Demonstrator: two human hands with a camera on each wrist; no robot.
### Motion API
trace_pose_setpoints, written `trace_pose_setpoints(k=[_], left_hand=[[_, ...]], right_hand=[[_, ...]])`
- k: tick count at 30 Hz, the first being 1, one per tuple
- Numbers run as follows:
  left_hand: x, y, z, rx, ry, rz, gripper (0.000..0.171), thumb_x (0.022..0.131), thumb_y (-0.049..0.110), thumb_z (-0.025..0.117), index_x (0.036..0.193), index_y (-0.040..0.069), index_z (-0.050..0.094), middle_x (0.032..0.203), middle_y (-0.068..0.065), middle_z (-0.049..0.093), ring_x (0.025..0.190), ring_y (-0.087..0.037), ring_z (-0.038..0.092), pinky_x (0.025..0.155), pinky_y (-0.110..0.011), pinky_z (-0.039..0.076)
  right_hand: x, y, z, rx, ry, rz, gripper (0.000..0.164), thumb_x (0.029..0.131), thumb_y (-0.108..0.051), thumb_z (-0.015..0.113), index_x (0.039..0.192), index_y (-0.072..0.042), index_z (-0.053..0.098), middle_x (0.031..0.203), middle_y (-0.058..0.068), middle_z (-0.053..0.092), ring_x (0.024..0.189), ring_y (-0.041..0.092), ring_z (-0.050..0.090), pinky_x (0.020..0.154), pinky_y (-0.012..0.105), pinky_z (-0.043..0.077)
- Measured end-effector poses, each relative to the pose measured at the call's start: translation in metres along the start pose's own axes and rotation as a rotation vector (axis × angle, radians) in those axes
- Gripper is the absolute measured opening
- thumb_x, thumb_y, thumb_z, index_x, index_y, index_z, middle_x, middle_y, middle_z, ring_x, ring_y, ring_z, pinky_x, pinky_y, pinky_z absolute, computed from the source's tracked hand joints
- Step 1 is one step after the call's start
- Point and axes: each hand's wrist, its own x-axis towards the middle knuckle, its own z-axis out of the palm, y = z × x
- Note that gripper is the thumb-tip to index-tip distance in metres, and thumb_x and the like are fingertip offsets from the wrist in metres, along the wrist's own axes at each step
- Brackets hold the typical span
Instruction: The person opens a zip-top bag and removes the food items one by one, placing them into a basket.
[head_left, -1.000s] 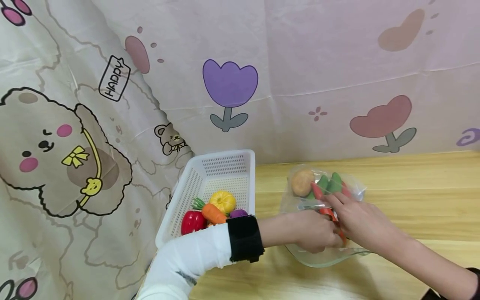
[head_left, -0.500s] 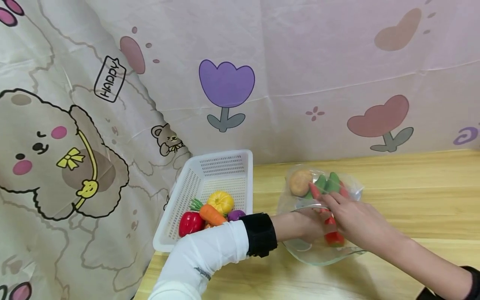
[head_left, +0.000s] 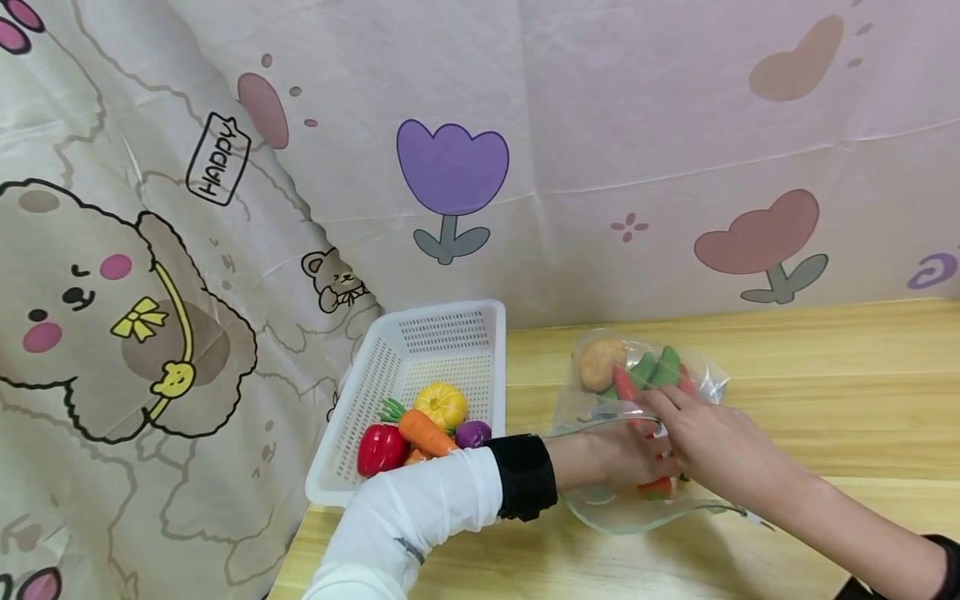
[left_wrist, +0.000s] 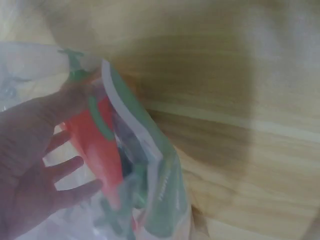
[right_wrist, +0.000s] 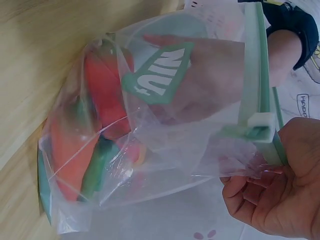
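My left hand (head_left: pixel 622 457) reaches inside a clear plastic bag (head_left: pixel 622 521), its fingers loosely extended and spread around a red, tapering piece (left_wrist: pixel 100 145); I cannot tell how firmly any fingertip touches it. My right hand (head_left: pixel 708 433) is outside, fingers curled in, pinching the bag's rim beside a stiff green zip strip (right_wrist: pixel 256 65) with a pale, blocky slider (right_wrist: pixel 255 127). The thin film is creased and shiny, printed with a green patch (right_wrist: pixel 130 82) of white letters. The bag lies on the smooth, wood-grained table (head_left: pixel 825 400), and at its far end I see a round, tan, potato-like lump (head_left: pixel 597 367) and long green pieces (head_left: pixel 666 367) through the plastic.

To the left, near the bag, stands a white basket (head_left: pixel 495 333) with slotted plastic walls. It holds a glossy red pepper (head_left: pixel 381 450), a slim orange carrot (head_left: pixel 423 432), a ribbed yellow pumpkin (head_left: pixel 441 406) and a purple rounded piece (head_left: pixel 472 433) (my white sleeve (head_left: pixel 405 500) covers part of the basket's near end).
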Motion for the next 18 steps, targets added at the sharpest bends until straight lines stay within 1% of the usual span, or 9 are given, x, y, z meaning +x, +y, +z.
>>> trace_pose_setpoints(k=[1,2,3,5,8,11,14,16,18], left_hand=[[-0.001,0.002,0.0,0.107,0.006,0.042,0.041,0.101,0.041,0.023,0.142,0.033,0.028,0.148,0.011,0.028,0.124,-0.005,0.041,0.104,-0.02,0.029],[-0.003,0.003,0.0,0.159,0.004,0.07,0.04,0.102,0.041,0.022,0.141,0.034,0.028,0.147,0.01,0.028,0.121,-0.006,0.042,0.103,-0.023,0.032],[-0.004,0.005,-0.001,0.095,0.0,0.077,0.039,0.101,0.041,0.023,0.14,0.037,0.028,0.147,0.01,0.027,0.119,-0.006,0.043,0.1,-0.024,0.035],[-0.006,0.008,-0.001,0.035,-0.034,0.054,0.035,0.1,0.044,0.028,0.135,0.044,0.033,0.146,0.011,0.027,0.118,-0.005,0.041,0.096,-0.024,0.037],[-0.008,0.011,-0.004,-0.049,-0.128,0.004,0.033,0.099,0.046,0.03,0.131,0.05,0.036,0.148,0.012,0.021,0.131,-0.009,0.029,0.1,-0.029,0.035],[-0.011,0.013,-0.007,-0.008,-0.161,-0.015,0.035,0.099,0.042,0.035,0.134,0.048,0.034,0.15,0.011,0.018,0.133,-0.012,0.028,0.099,-0.032,0.039],[-0.018,0.011,-0.01,0.102,-0.106,-0.005,0.044,0.098,0.039,0.039,0.14,0.04,0.028,0.151,0.007,0.02,0.126,-0.014,0.038,0.087,-0.025,0.048],[-0.023,0.009,-0.013,0.201,-0.039,0.009,0.045,0.097,0.037,0.038,0.141,0.034,0.029,0.148,0.005,0.027,0.116,-0.011,0.045,0.081,-0.018,0.047],[-0.029,0.007,-0.017,0.237,0.013,0.023,0.048,0.094,0.039,0.039,0.141,0.03,0.032,0.143,0.006,0.036,0.108,-0.008,0.049,0.077,-0.014,0.046]], right_hand=[[0.0,0.0,0.0,-0.002,-0.006,0.001,0.064,0.059,0.002,0.079,0.115,-0.014,0.053,0.082,-0.005,0.053,0.054,0.004,0.044,0.043,0.023,0.031],[0.0,-0.001,0.0,-0.002,-0.013,0.003,0.063,0.06,0.003,0.078,0.116,-0.014,0.053,0.083,-0.005,0.052,0.053,0.004,0.042,0.042,0.022,0.031],[0.001,-0.001,0.0,-0.006,-0.018,0.004,0.063,0.061,0.003,0.077,0.116,-0.014,0.053,0.083,-0.005,0.052,0.052,0.003,0.04,0.042,0.021,0.03],[0.001,-0.002,0.0,-0.009,-0.019,0.003,0.061,0.061,0.005,0.073,0.116,-0.013,0.053,0.085,-0.005,0.051,0.051,0.002,0.037,0.042,0.02,0.029],[0.003,-0.003,0.0,-0.024,-0.009,-0.009,0.057,0.062,0.007,0.068,0.114,-0.011,0.054,0.09,-0.003,0.053,0.051,0.002,0.036,0.042,0.018,0.028],[0.004,-0.004,0.0,-0.03,0.006,-0.025,0.058,0.06,0.007,0.068,0.112,-0.012,0.054,0.09,-0.002,0.053,0.052,0.003,0.036,0.041,0.019,0.027],[0.004,-0.004,0.0,-0.037,0.019,-0.032,0.056,0.06,0.008,0.066,0.11,-0.013,0.054,0.089,-0.003,0.053,0.052,0.004,0.037,0.041,0.019,0.027],[0.004,-0.003,0.001,-0.043,0.028,-0.036,0.055,0.061,0.008,0.067,0.11,-0.013,0.054,0.089,-0.003,0.054,0.053,0.005,0.04,0.041,0.02,0.028],[0.004,-0.003,0.001,-0.043,0.039,-0.037,0.054,0.062,0.007,0.068,0.11,-0.013,0.055,0.089,-0.003,0.054,0.053,0.005,0.042,0.041,0.021,0.029]])
